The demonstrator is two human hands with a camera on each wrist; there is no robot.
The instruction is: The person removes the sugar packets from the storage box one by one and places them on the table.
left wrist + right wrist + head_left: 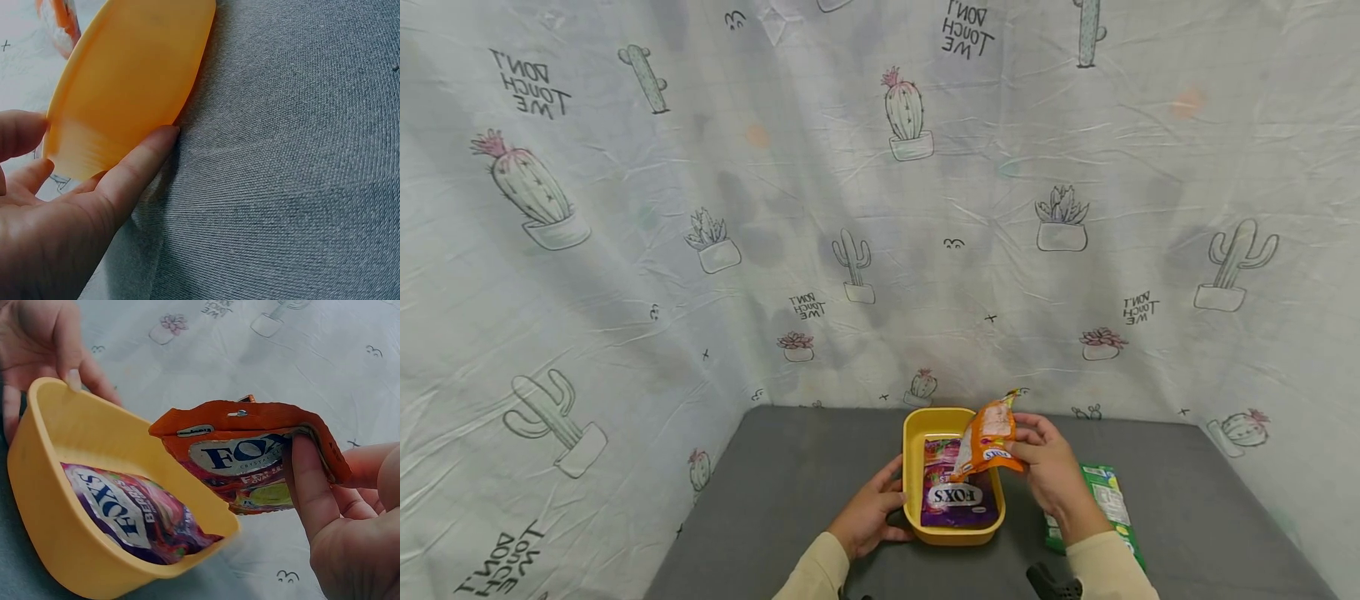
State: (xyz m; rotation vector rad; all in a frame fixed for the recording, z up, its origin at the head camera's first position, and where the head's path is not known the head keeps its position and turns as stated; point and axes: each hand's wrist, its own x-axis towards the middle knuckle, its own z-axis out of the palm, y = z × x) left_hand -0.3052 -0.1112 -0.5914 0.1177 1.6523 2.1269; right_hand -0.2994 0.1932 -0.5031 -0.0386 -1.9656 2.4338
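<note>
My right hand (1051, 468) pinches an orange Fox's candy packet (247, 456) by its end, between thumb and fingers. The packet is tilted and hangs over the right side of a yellow plastic container (912, 467). Inside the container lies a purple Fox's Berries packet (940, 508), printed face up. My left hand (871, 510) holds the container at its left side. In the left wrist view its fingers are spread along the translucent wall, one tip low by the grey surface and others near the rim.
On the grey table (775, 483), a green packet (1108, 500) lies to the right, partly hidden beneath my right forearm. A black object (1051, 581) shows at the front by my right sleeve. Behind stands a pale cactus-print curtain (865, 183).
</note>
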